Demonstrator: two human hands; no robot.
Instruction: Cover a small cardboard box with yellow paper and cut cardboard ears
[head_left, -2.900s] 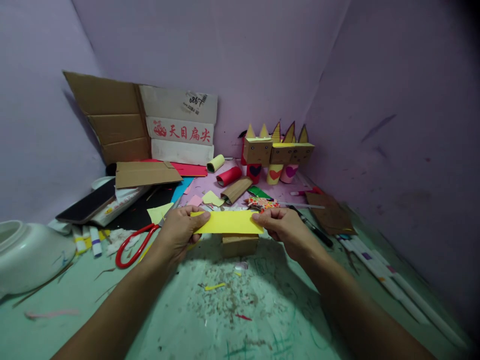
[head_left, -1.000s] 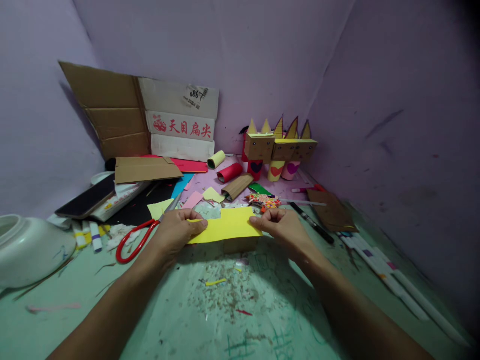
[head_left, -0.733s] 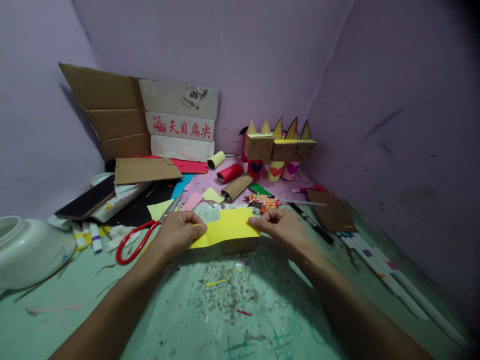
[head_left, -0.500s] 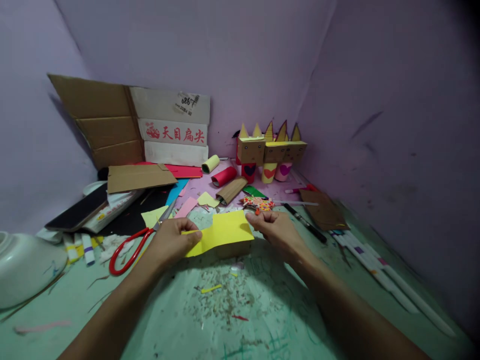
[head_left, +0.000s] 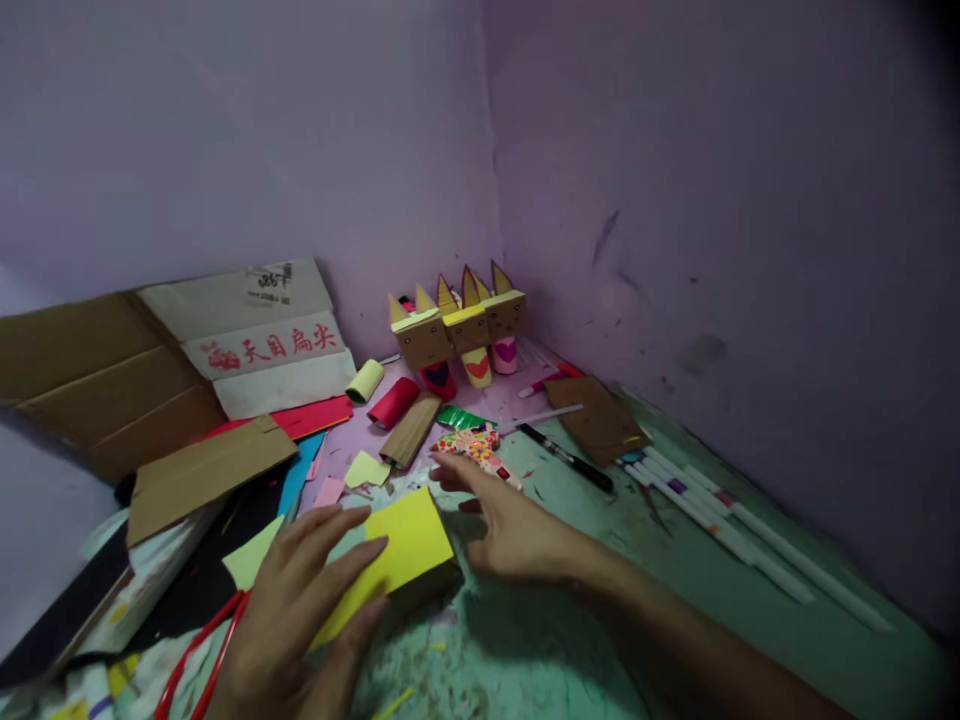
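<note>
A sheet of bright yellow paper (head_left: 409,535) lies over a small cardboard box (head_left: 426,590), whose shaded side shows beneath it. My left hand (head_left: 300,610) is over the paper's left part with fingers spread; whether the fingertips press on it I cannot tell. To the right of the box, my right hand (head_left: 517,520) is in the air, fingers apart and holding nothing. Its fingertips are nearest a floral-patterned object (head_left: 476,445) that looks like a small glue gun. Red-handled scissors (head_left: 199,650) lie left of my left hand, partly hidden by it.
Several cardboard figures (head_left: 469,330) with pointed ears stand in the corner. Paper rolls (head_left: 394,403) lie before them. A black marker (head_left: 566,458), brown cardboard (head_left: 592,415) and white pens (head_left: 697,515) lie to the right. Folded cardboard (head_left: 262,345) leans against the wall at left.
Both hands have let go of the yellow paper. My right hand has opened and moved off the paper's edge towards the floral-patterned object. The view has turned right.
</note>
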